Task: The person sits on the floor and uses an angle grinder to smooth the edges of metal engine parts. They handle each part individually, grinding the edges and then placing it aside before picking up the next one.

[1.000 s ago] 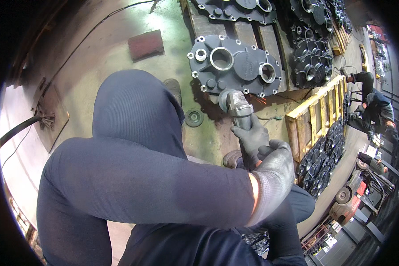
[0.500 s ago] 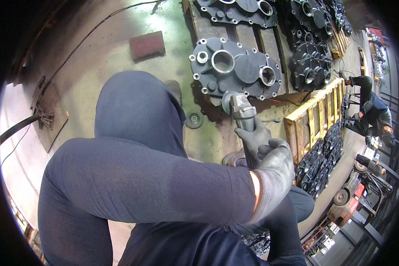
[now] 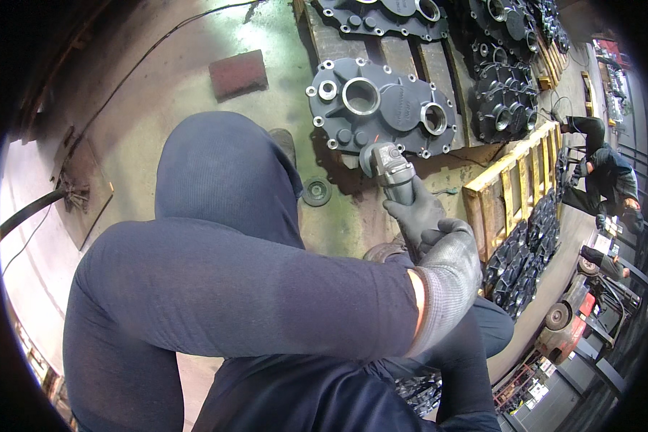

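On wooden pallet [image 3: 397, 54], grey casting [image 3: 397, 108]

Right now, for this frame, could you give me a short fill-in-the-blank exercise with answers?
1. The right hand and left hand are each covered by a gray ____.
2. Of the two, the ____ hand is nearer the head of the angle grinder.
3. The gray casting beside the disc lies on a pallet made of ____.
4. The rectangular piece left of the casting is coloured ____.
Missing words: glove; right; wood; dark red.
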A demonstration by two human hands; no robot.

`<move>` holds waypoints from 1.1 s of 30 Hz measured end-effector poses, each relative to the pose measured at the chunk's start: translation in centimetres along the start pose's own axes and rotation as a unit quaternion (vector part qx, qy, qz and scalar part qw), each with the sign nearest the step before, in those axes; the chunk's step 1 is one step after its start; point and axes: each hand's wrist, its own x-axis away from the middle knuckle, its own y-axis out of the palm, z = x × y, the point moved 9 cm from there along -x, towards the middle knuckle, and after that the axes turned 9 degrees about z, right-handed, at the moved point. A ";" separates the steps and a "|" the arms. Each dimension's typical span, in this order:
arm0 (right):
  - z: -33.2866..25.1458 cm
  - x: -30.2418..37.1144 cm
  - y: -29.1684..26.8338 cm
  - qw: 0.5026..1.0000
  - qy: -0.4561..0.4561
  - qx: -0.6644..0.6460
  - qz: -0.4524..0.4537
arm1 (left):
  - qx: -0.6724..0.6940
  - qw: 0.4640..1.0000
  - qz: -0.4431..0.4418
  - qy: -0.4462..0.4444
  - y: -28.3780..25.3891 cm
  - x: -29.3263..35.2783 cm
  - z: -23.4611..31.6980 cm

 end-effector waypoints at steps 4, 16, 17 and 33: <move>2.0 -1.1 -0.1 0.999 0.025 0.023 -0.011 | 0.003 0.999 0.044 -0.017 0.9 -0.7 0.7; 2.3 -0.1 0.5 0.999 0.019 0.011 -0.032 | 0.040 0.999 0.021 -0.025 -1.5 1.1 -0.5; 2.2 0.0 0.7 0.999 0.023 0.005 -0.043 | 0.036 0.999 0.015 -0.028 -1.4 1.3 -0.6; -4.2 3.7 3.0 0.995 -0.027 -0.097 0.001 | 0.049 0.997 0.048 0.020 -1.1 -0.9 1.3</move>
